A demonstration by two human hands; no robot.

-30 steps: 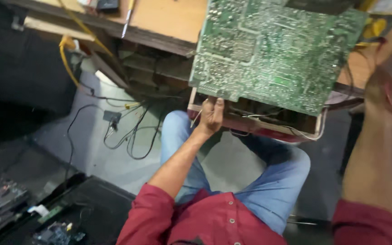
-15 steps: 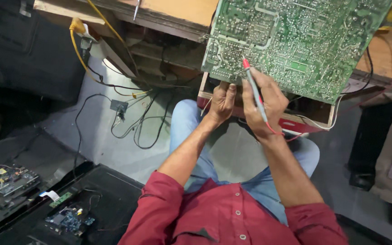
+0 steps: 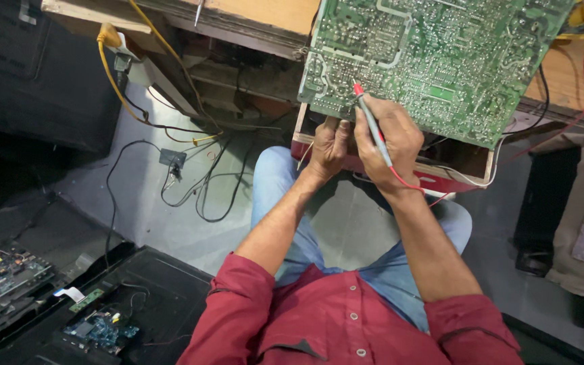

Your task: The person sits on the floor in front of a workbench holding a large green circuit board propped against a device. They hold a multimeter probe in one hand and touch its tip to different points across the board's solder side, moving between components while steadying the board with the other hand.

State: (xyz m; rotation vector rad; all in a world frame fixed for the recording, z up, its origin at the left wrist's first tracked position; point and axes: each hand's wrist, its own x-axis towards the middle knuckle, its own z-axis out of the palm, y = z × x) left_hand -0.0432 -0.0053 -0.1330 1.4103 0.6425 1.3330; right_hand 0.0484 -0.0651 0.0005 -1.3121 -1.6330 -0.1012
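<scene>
The right hand (image 3: pixel 388 138) is closed around a grey test probe (image 3: pixel 372 123), held like a pen, with the probe's red tip pointing up and away from the person and touching the lower left part of a large green circuit board (image 3: pixel 441 54). A red lead (image 3: pixel 410 184) runs from the back of the probe down past the wrist. Just beside it, the left hand (image 3: pixel 329 145) is curled, its fingers at the board's near edge; whether it pinches the edge or only presses against it cannot be told. The board lies directly above both hands, solder side up and tilted, resting over a red-sided open chassis (image 3: pixel 441 177) that shows below its near edge. Behind the board is a wooden workbench (image 3: pixel 258 13), with yellow wire (image 3: pixel 113 61) and black cables (image 3: pixel 204 182) hanging from its underside down to the grey floor. The person sits in a red shirt (image 3: pixel 332 318) and blue jeans (image 3: pixel 278 182), knees under the bench. To the lower left, well apart from the hands, lie opened black panels with small circuit boards (image 3: pixel 96 331) exposed.
</scene>
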